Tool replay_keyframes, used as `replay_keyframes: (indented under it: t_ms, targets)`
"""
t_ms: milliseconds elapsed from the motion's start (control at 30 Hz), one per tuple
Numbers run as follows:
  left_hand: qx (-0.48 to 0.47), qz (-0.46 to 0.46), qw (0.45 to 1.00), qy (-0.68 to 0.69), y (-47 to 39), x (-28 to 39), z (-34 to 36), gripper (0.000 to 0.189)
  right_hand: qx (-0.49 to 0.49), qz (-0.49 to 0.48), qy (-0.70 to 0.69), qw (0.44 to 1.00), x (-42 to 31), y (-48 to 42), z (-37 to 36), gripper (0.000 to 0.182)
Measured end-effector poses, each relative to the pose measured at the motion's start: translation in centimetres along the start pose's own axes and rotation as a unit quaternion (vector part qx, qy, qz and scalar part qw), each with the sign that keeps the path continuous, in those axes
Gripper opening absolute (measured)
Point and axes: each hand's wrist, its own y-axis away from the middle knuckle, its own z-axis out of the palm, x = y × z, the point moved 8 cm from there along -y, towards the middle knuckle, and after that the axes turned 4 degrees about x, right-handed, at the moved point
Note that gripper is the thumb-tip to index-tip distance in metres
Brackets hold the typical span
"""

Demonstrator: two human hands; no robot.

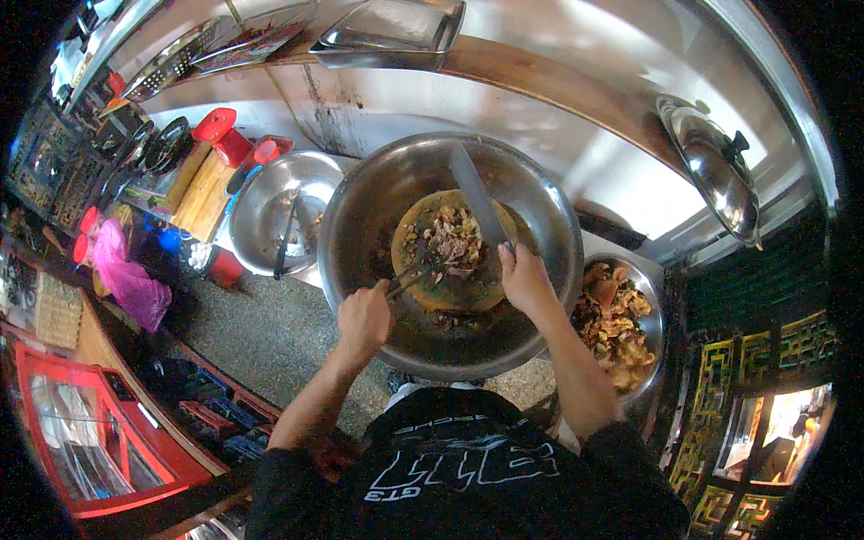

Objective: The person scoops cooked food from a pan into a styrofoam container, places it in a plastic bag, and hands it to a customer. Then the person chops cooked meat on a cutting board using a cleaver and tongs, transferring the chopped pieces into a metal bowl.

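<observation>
My right hand [528,278] grips the handle of a broad cleaver [476,192], its blade pointing away from me over the right side of a round chopping block [418,283]. The block sits inside a large metal basin [351,223]. Chopped meat [453,244] lies heaped on the block, with bits scattered in the basin below. My left hand [364,318] is closed around a thin dark utensil [407,282], perhaps tongs, whose far end reaches the meat. Its exact kind cannot be made out.
On the left, a smaller steel bowl [260,209] holds a dark-handled utensil [286,236]. A steel bowl [656,337] of browned meat pieces [614,324] stands on the right. Above runs a wooden shelf [520,71] with metal trays [391,30]; a domed lid [715,172] leans at right.
</observation>
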Motion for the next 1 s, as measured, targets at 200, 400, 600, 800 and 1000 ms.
replay_keyframes:
  t_ms: [200, 400, 600, 800, 1000]
  targets:
    - [-0.04, -0.024, 0.999, -0.016, 1.1, 2.3, 4.1, 0.021, -0.009, 0.028, 0.016, 0.999, 1.6, 2.0, 0.3, 0.033]
    - [-0.007, -0.1, 0.995, 0.023, 0.0, 4.6, 4.5, 0.026, -0.01, 0.015, 0.022, 1.0, 5.6, 2.9, 5.6, 0.034]
    - [0.013, -0.133, 0.99, 0.051, 1.4, 4.9, 4.7, 0.024, -0.038, 0.02, 0.009, 0.999, 4.4, 1.6, 5.6, 0.038]
    - [0.058, -0.152, 0.986, 0.04, 2.7, 5.1, 3.6, 0.017, -0.106, -0.033, 0.053, 0.992, 4.5, 2.1, 6.7, 0.036]
    - [0.019, -0.169, 0.985, 0.018, 3.8, 4.4, 2.3, 0.021, -0.162, -0.02, 0.038, 0.986, 6.4, 1.9, 7.4, 0.037]
